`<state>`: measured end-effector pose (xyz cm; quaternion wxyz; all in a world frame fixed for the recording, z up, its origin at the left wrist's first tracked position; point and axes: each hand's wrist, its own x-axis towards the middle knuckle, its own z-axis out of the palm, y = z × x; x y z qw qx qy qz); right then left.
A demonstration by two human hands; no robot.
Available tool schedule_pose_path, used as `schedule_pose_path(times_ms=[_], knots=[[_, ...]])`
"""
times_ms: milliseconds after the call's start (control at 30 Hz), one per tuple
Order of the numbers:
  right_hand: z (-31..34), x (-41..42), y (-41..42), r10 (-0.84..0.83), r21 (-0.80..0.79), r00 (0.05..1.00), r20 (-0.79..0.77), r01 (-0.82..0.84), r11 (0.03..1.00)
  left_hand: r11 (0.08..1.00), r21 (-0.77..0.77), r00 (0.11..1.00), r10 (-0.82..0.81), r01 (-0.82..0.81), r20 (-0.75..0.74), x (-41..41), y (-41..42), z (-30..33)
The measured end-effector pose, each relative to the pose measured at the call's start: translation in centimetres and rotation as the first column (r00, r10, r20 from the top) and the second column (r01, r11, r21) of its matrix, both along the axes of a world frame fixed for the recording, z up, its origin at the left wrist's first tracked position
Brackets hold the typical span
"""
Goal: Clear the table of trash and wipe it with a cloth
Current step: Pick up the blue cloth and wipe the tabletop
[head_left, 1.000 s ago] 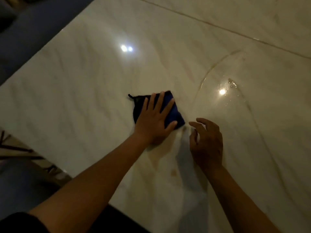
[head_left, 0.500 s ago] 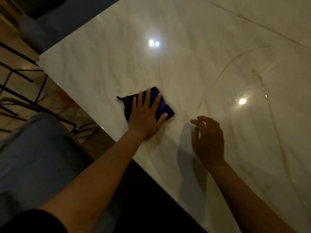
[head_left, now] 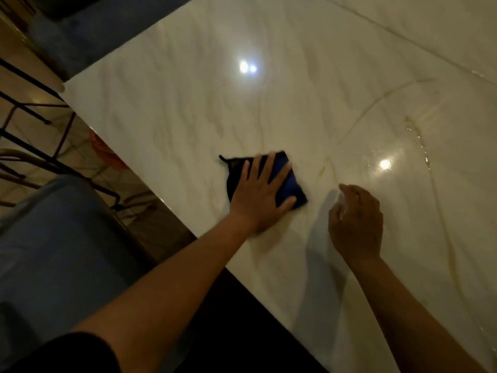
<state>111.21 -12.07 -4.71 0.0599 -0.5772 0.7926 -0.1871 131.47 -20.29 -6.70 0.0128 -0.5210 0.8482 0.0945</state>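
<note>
Flat and spread, the left hand (head_left: 259, 196) presses the blue cloth (head_left: 289, 181) on the marble table (head_left: 174, 103); right hand (head_left: 356, 222) hovers loosely curled.

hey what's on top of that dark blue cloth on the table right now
The left hand lies flat on the dark blue cloth, fingers spread, pressing it onto the marble table. The cloth's middle is covered by the palm. The right hand is beside the cloth, not on it.
</note>
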Motion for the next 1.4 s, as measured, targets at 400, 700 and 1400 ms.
schedule_pose_path(times_ms=[400,700,1400], knots=[[0.3,-9.4,-0.3,0.156,0.115,0.972,-0.178,-0.137,0.984,0.928,-0.040,0.928,-0.372,0.371,-0.014,-8.0,1.2,0.2],[-0.4,-11.0,0.6,0.175,0.090,0.983,0.049,-0.179,0.980,1.000,0.024,1.000,-0.011,0.011,0.024,-15.9,-4.7,-0.1],[0.8,-23.8,-9.1,-0.072,-0.119,0.997,-0.006,0.071,0.990,0.996,-0.035,0.997,-0.079,0.078,-0.018,-24.3,-4.9,0.0]])
